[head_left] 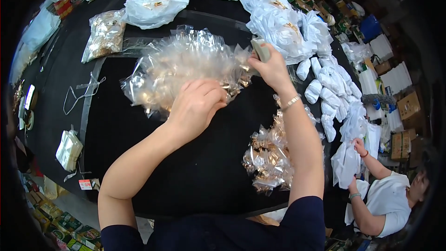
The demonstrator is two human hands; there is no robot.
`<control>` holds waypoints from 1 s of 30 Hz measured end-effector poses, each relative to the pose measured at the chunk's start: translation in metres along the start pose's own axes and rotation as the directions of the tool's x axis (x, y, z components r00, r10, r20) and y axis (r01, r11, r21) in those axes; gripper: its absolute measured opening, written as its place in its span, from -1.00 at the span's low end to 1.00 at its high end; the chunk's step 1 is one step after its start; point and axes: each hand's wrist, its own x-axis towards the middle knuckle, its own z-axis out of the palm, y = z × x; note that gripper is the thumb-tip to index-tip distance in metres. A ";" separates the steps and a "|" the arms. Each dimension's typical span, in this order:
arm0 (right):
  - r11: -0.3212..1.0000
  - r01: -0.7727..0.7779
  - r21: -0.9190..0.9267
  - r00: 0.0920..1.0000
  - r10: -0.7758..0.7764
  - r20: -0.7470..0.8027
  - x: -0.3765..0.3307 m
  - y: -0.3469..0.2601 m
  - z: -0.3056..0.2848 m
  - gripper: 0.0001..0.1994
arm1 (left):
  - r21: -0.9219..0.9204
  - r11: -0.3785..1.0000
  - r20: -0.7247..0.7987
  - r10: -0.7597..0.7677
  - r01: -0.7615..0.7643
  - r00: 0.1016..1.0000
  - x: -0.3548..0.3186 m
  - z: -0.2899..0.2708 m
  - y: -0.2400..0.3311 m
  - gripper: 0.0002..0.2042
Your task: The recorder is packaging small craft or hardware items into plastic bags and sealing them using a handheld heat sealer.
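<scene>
A large heap of clear plastic bags (174,60) with gold-coloured pieces inside lies on the black table, partly blurred. My left hand (197,102) is at the near edge of this heap, its fingers curled and closed; what they hold is hidden. At the heap's right end, my right hand (273,67) is closed around a small beige, block-like tool (261,50), whose kind I cannot make out. Small bagged gold pieces lie beside the tool. Under my right forearm rests a second pile of filled clear bags (269,155).
White plastic bags (283,32) and wrapped white bundles (327,86) cover the right side. Far left are a filled clear bag (104,35) and a white sheet (158,7) bearing gold pieces. A strapped white stack (69,151) lies left. Co-workers handle white plastic at far side and right.
</scene>
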 end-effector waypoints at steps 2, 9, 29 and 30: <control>0.996 0.070 0.058 0.997 -0.072 0.031 -0.035 -0.038 -0.017 -0.76 | -0.202 0.976 0.106 -0.057 0.078 0.993 -0.016 -0.024 0.012 -0.92; 0.950 -0.053 0.308 0.950 -0.047 0.309 -0.164 -0.068 0.016 -0.77 | -0.338 0.756 0.612 -0.277 0.562 0.741 -0.089 -0.069 0.037 -0.91; 0.706 -0.331 0.626 0.929 0.359 0.087 -0.270 -0.056 0.080 -0.73 | -0.692 0.248 0.348 -0.708 0.678 0.614 -0.199 -0.027 0.058 -0.86; 0.673 -0.330 0.662 0.928 0.360 0.098 -0.268 -0.058 0.080 -0.73 | -0.708 0.222 0.352 -0.712 0.671 0.607 -0.199 -0.027 0.059 -0.90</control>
